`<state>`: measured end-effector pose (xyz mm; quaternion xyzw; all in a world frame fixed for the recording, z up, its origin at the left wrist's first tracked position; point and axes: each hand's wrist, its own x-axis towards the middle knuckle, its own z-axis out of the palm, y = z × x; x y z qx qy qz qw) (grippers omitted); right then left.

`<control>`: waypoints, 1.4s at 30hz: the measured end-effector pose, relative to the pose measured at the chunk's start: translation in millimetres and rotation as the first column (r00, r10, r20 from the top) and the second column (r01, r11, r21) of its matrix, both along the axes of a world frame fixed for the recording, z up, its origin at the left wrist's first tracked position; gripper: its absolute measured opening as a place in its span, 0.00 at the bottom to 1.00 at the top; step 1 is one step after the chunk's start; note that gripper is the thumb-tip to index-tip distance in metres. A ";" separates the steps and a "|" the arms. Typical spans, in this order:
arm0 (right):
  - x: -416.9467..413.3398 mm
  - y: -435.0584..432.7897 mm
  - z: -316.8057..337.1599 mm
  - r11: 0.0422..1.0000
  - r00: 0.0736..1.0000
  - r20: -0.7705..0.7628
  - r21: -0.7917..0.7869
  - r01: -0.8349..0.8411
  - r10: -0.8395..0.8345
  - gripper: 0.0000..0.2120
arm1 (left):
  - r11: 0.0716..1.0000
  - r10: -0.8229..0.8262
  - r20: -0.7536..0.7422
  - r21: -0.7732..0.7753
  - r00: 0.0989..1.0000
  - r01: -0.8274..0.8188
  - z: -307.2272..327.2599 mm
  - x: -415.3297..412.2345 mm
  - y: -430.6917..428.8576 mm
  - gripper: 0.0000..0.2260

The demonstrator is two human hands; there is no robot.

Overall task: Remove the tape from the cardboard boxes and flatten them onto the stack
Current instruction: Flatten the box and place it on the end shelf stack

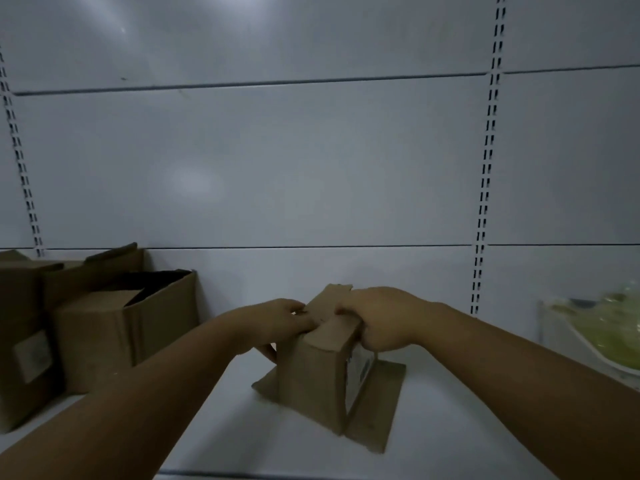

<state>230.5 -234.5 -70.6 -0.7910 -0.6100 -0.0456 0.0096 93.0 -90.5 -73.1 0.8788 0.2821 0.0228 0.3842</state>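
On a white metal shelf point(433, 431), a small brown cardboard box point(311, 379) is standing upright, long axis vertical, bottom flaps splayed flat. The left hand point(277, 322) and right hand point(384, 318) are each closing their grip on its top flaps.

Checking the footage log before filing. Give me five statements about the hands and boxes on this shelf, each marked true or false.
1. Both hands grip the top of the small box. True: left hand, right hand.
2. The small box lies fully flattened. False: it stands upright, bottom flaps spread on the shelf.
3. Open boxes sit at the left. True.
4. The left hand holds scissors. False: no tool shows.
5. A label shows on the small box's right side. True.
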 end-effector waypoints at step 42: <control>-39.4 25.3 -22.8 0.962 0.932 -0.318 0.258 -0.091 0.174 0.11 | 0.906 -0.415 0.252 0.200 0.875 0.372 -69.0 -106.1 0.8 0.08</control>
